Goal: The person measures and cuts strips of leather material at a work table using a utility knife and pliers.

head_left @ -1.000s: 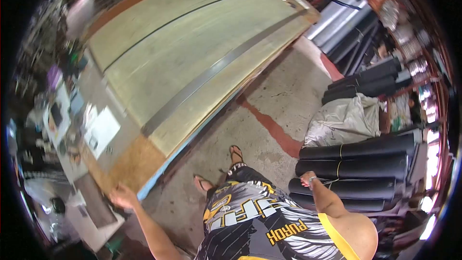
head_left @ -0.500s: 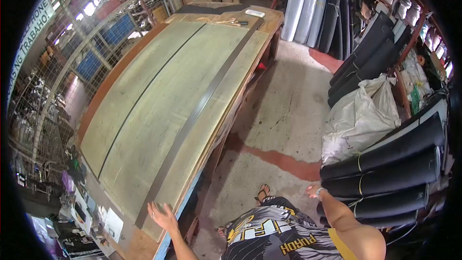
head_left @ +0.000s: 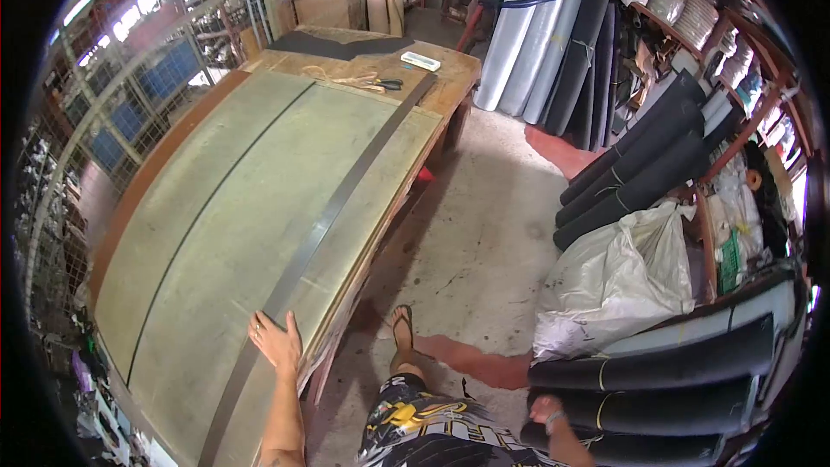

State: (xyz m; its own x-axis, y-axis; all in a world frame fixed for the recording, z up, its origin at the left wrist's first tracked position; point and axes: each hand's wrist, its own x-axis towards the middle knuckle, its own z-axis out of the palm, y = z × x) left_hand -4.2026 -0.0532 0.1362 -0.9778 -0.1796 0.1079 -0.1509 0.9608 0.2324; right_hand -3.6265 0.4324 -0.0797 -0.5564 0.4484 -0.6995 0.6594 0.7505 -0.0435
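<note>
My left hand (head_left: 277, 343) lies spread, palm down, over a long, flat metal strip (head_left: 294, 270) near its lower part, thumb apart from the fingers. The strip runs lengthwise along the right side of a greenish sheet-topped worktable (head_left: 251, 190). To its left, a thin dark line (head_left: 192, 228) runs the length of the top. My right hand (head_left: 546, 409) hangs at my right side, smeared by motion, in front of the dark rolls of material (head_left: 670, 406).
At the table's far end lie scissors (head_left: 389, 84), a small white box (head_left: 420, 60) and dark sheet material (head_left: 337, 46). Silver rolls (head_left: 523, 39) lean at the back. A white sack (head_left: 614, 285) stands right of the concrete aisle (head_left: 462, 233). Wire mesh fencing (head_left: 156, 78) borders the left.
I have stepped forward along the table. My left hand has moved farther up the metal strip and now lies over it. My right hand has swung lower beside me.
</note>
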